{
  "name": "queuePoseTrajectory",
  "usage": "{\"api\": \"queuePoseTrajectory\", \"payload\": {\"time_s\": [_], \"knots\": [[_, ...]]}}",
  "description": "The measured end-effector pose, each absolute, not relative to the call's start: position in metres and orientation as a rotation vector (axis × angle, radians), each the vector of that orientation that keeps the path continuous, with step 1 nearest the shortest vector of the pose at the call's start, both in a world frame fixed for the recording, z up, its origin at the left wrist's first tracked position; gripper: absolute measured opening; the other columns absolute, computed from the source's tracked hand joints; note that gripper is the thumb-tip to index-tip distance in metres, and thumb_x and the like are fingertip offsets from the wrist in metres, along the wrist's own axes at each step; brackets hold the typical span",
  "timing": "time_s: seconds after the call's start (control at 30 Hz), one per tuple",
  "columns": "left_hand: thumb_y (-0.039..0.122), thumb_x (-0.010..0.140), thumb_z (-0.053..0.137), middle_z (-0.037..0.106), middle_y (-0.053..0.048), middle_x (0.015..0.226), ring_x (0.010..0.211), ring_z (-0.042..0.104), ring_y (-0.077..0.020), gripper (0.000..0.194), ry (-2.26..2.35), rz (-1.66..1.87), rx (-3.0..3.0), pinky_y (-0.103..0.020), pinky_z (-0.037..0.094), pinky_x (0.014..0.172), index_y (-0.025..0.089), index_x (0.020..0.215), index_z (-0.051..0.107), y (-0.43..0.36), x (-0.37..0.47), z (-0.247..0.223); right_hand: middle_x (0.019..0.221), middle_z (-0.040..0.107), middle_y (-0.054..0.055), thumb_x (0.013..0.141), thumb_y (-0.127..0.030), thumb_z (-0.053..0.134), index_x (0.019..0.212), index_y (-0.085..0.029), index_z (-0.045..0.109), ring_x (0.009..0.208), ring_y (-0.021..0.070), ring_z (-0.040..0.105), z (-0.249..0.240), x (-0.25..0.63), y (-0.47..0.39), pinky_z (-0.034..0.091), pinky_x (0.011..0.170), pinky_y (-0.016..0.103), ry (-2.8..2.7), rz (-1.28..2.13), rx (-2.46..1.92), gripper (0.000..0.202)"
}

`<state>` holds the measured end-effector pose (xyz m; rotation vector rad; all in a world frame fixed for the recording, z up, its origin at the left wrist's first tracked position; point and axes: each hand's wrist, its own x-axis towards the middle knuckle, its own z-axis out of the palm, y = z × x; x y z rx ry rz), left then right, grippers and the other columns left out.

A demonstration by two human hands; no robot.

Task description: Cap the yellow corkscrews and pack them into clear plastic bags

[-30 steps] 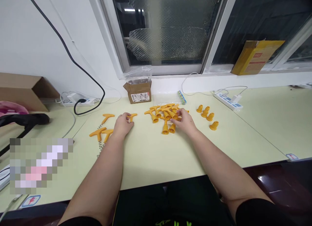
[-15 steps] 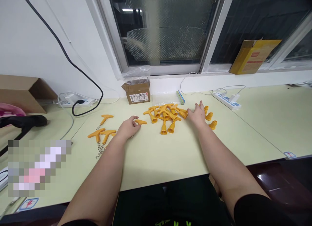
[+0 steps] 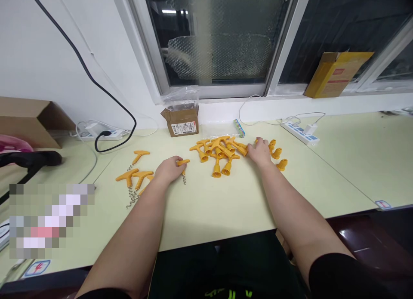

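My left hand (image 3: 169, 169) is closed on the yellow T-handle of a corkscrew (image 3: 183, 162), whose metal spiral points down toward the table. On the far side of that forearm lie several more corkscrews (image 3: 141, 176) with yellow handles and bare spirals. My right hand (image 3: 260, 153) is closed around a yellow bell-shaped cap (image 3: 257, 140), mostly hidden by the fingers. Just right of it, several loose caps (image 3: 276, 153) rest on the table. Between my hands is a pile of yellow T-handled corkscrews with caps (image 3: 221, 150) over their lower ends.
A small brown carton (image 3: 182, 121) and a clear plastic bag (image 3: 217, 129) sit by the wall. Power strips (image 3: 300, 133) with cables stand at both sides. At far left are a larger cardboard box (image 3: 24, 122) and a black arm-like object (image 3: 35, 158).
My left hand has turned the corkscrew, so its spiral now shows below the handle. The fingers of my right hand have curled in, and a yellow cap now shows at their tips.
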<state>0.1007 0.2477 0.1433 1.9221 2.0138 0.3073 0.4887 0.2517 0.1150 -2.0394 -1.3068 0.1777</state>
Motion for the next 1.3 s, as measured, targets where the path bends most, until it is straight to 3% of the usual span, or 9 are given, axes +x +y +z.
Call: {"api": "queuePoseTrajectory", "payload": {"time_s": [0.17, 0.27, 0.4, 0.47, 0.57, 0.73, 0.9, 1.1, 1.3], "knots": [[0.052, 0.085, 0.062, 0.076, -0.004, 0.096, 0.097, 0.07, -0.0282, 0.04, 2.039, 0.294, 1.914, -0.034, 0.045, 0.071, 0.029, 0.117, 0.071, 0.247, 0.102, 0.145, 0.128, 0.061, 0.02, 0.091, -0.038, 0.056, 0.128, -0.011, 0.064, 0.118, 0.0324, 0.061, 0.115, 0.491, 0.253, 0.044, 0.108, 0.043, -1.332, 0.236, -2.161, 0.047], [0.049, 0.085, 0.062, 0.075, -0.005, 0.097, 0.097, 0.069, -0.028, 0.038, 2.045, 0.306, 1.902, -0.035, 0.047, 0.075, 0.029, 0.116, 0.072, 0.248, 0.102, 0.144, 0.134, 0.057, 0.02, 0.091, -0.038, 0.058, 0.125, -0.011, 0.068, 0.117, 0.0305, 0.061, 0.113, 0.491, 0.254, 0.043, 0.109, 0.041, -1.31, 0.237, -2.146, 0.044], [0.045, 0.084, 0.065, 0.071, -0.01, 0.113, 0.11, 0.065, -0.0307, 0.036, 2.023, 0.388, 1.993, -0.038, 0.049, 0.093, 0.027, 0.112, 0.076, 0.25, 0.101, 0.139, 0.139, 0.053, 0.017, 0.096, -0.041, 0.053, 0.14, -0.019, 0.064, 0.127, 0.0308, 0.055, 0.107, 0.489, 0.256, 0.038, 0.116, 0.044, -1.369, 0.193, -2.001, 0.051], [0.044, 0.083, 0.068, 0.067, -0.013, 0.118, 0.119, 0.06, -0.0335, 0.034, 1.996, 0.455, 2.064, -0.041, 0.046, 0.105, 0.026, 0.109, 0.079, 0.25, 0.101, 0.137, 0.139, 0.055, 0.014, 0.1, -0.043, 0.045, 0.139, -0.025, 0.066, 0.132, 0.031, 0.051, 0.104, 0.489, 0.258, 0.034, 0.119, 0.047, -1.494, 0.22, -1.925, 0.048], [0.042, 0.082, 0.069, 0.065, -0.014, 0.12, 0.126, 0.053, -0.0374, 0.031, 1.971, 0.518, 2.105, -0.046, 0.041, 0.113, 0.025, 0.105, 0.08, 0.25, 0.101, 0.134, 0.137, 0.062, 0.013, 0.105, -0.042, 0.035, 0.13, -0.023, 0.071, 0.134, 0.0298, 0.048, 0.101, 0.488, 0.261, 0.033, 0.119, 0.049, -1.611, 0.278, -1.902, 0.048], [0.038, 0.087, 0.062, 0.068, -0.014, 0.116, 0.12, 0.056, -0.0358, 0.029, 1.921, 0.53, 2.136, -0.045, 0.046, 0.107, 0.022, 0.107, 0.076, 0.251, 0.102, 0.131, 0.132, 0.067, 0.016, 0.106, -0.039, 0.031, 0.121, -0.018, 0.073, 0.134, 0.0285, 0.047, 0.099, 0.49, 0.263, 0.031, 0.118, 0.049, -1.591, 0.266, -1.926, 0.05], [0.034, 0.088, 0.059, 0.071, -0.013, 0.116, 0.114, 0.061, -0.0326, 0.027, 1.852, 0.475, 2.201, -0.043, 0.048, 0.105, 0.021, 0.106, 0.075, 0.253, 0.102, 0.128, 0.142, 0.062, 0.014, 0.105, -0.046, 0.028, 0.134, -0.022, 0.068, 0.141, 0.0274, 0.044, 0.099, 0.49, 0.264, 0.028, 0.121, 0.048, -1.547, 0.31, -1.902, 0.055], [0.034, 0.09, 0.057, 0.069, -0.013, 0.119, 0.116, 0.06, -0.0326, 0.029, 1.852, 0.448, 2.21, -0.043, 0.046, 0.106, 0.021, 0.11, 0.073, 0.252, 0.104, 0.129, 0.165, 0.043, 0.009, 0.106, -0.056, 0.021, 0.152, -0.033, 0.056, 0.152, 0.0323, 0.035, 0.103, 0.489, 0.267, 0.026, 0.124, 0.056, -1.467, 0.445, -1.979, 0.062], [0.034, 0.09, 0.057, 0.069, -0.012, 0.119, 0.116, 0.06, -0.0323, 0.028, 1.852, 0.441, 2.202, -0.042, 0.046, 0.105, 0.022, 0.109, 0.072, 0.251, 0.104, 0.129, 0.158, 0.052, 0.012, 0.105, -0.056, 0.022, 0.148, -0.028, 0.061, 0.15, 0.0357, 0.041, 0.105, 0.49, 0.277, 0.028, 0.122, 0.059, -1.498, 0.443, -2.024, 0.064]]}}
